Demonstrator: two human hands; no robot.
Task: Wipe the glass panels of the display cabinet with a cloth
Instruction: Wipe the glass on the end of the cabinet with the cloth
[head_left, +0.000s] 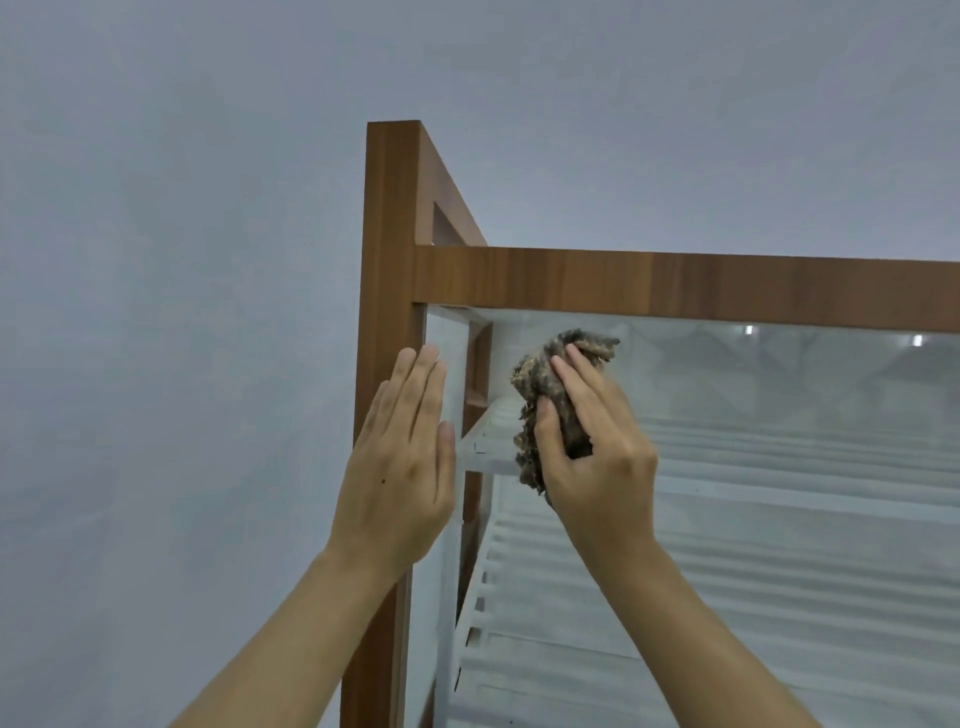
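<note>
A display cabinet with a brown wooden frame (649, 283) fills the right half of the view. Its front glass panel (779, 467) reflects pale ribbed surfaces. My right hand (597, 441) grips a bunched brown shaggy cloth (550, 384) and holds it against the glass near the panel's upper left corner. My left hand (402, 457) lies flat with straight fingers on the left upright post (387, 260) and the glass edge beside it.
A plain grey-blue wall (182, 260) stands behind and to the left of the cabinet. White slatted shelves (675, 597) show through the glass. A side frame piece (447, 182) runs back from the top of the post.
</note>
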